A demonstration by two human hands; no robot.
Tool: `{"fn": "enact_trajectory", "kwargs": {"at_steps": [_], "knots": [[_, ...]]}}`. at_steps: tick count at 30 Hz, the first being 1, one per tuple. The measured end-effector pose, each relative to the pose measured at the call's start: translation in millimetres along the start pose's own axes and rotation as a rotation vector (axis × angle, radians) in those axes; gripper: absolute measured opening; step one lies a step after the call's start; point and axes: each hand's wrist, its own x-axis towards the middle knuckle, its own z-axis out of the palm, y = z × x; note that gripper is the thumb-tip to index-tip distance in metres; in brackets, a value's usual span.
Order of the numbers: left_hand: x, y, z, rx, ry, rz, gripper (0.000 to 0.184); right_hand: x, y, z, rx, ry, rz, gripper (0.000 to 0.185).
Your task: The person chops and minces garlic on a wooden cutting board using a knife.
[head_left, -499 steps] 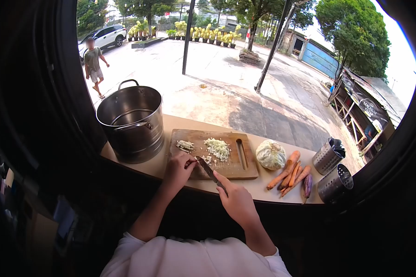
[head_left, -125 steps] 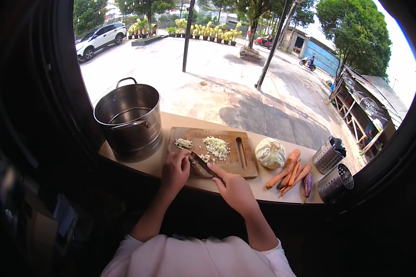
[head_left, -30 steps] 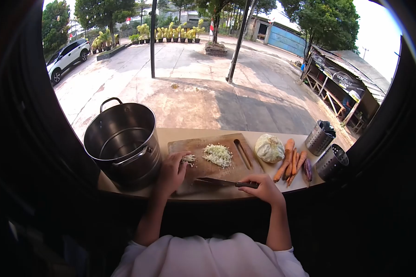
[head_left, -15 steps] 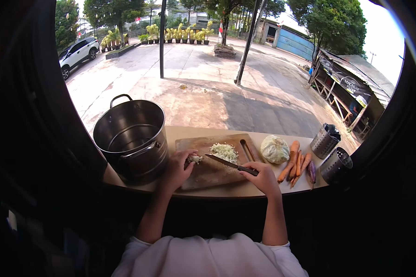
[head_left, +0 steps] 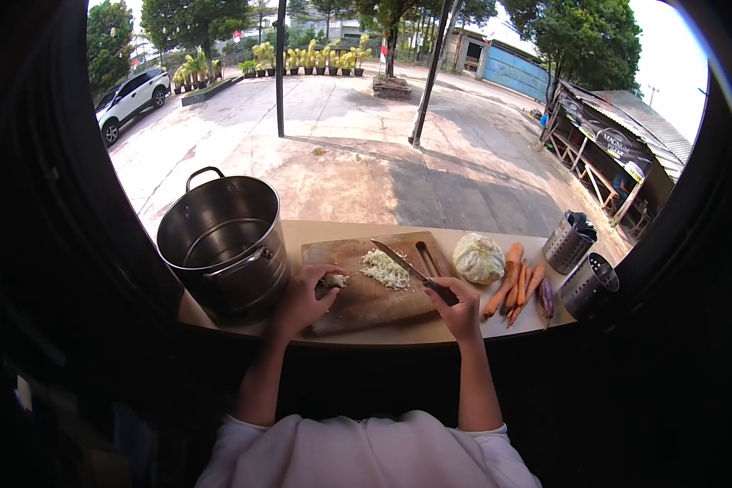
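Far left: steel pot (head_left: 256, 294) upright on the counter (head_left: 374, 336), mouth up, loop handles on the far and near sides. Next, left hand (head_left: 302, 299) at the left end of the cutting board (head_left: 354, 315), fingers curved around the far side of some pale pieces (head_left: 333, 281), thumb on the near side; can't tell if they're pinched or only cupped. Board lies flat, long axis roughly left-right, right end angled a bit away from the person, slot at that end. Chopped pile (head_left: 386, 270) sits mid-board, loose, well apart from the person's body. Knife (head_left: 402, 260) is over the right half of the board, by the pile's right side: long axis diagonal, tip pointing away and left, handle end near and right. Can't tell if the blade touches anything below. Right hand (head_left: 457, 311) has its fingers wrapped on the handle, at the board's right edge. Then cabbage (head_left: 477, 259) just right of the board; carrots (head_left: 514, 281) in a bunch, long axes mostly near-far; purple vegetable (head_left: 546, 299) beside them, also near-far. Far right: two perforated metal canisters (head_left: 590, 286), the farther one holding dark items.
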Motion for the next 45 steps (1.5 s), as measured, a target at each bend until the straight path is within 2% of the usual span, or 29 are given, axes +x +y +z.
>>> {"fn": "enact_trajectory", "kwargs": {"at_steps": [2,5,11,17,23,27,36,45], "knots": [[0.2,-4.1,0.1,0.069,-0.004,0.038,0.035,-0.5,0.4,-0.5,-0.017,-0.017,-0.014,0.019],[2.0,7.0,-2.1,0.112,-0.024,-0.041,0.034,-1.3,1.4,-1.5,0.018,0.007,0.032,0.019],[8.4,12.0,-0.1,0.272,-0.017,0.015,0.022,-0.5,-1.6,-3.7,-0.032,0.011,-0.023,0.019],[12.9,12.1,-0.4,0.257,0.065,-0.002,0.012,-0.7,-1.5,-3.6,-0.018,0.011,-0.012,0.019],[8.1,44.8,-3.1,0.051,0.087,0.022,0.012,-1.5,-0.3,-5.4,-0.021,-0.002,0.005,0.019],[-3.7,54.7,9.8,-0.001,-0.108,-0.008,0.015,-0.9,-1.3,-6.3,-0.021,-0.009,0.006,0.019],[-11.5,53.8,18.5,0.138,-0.029,0.036,0.028,-1.4,-0.4,-4.2,-0.039,-0.019,0.039,0.02],[-5.1,62.7,27.4,0.242,-0.029,0.126,0.017,-3.0,-3.4,-1.7,-0.037,-0.03,0.063,0.02]]}}
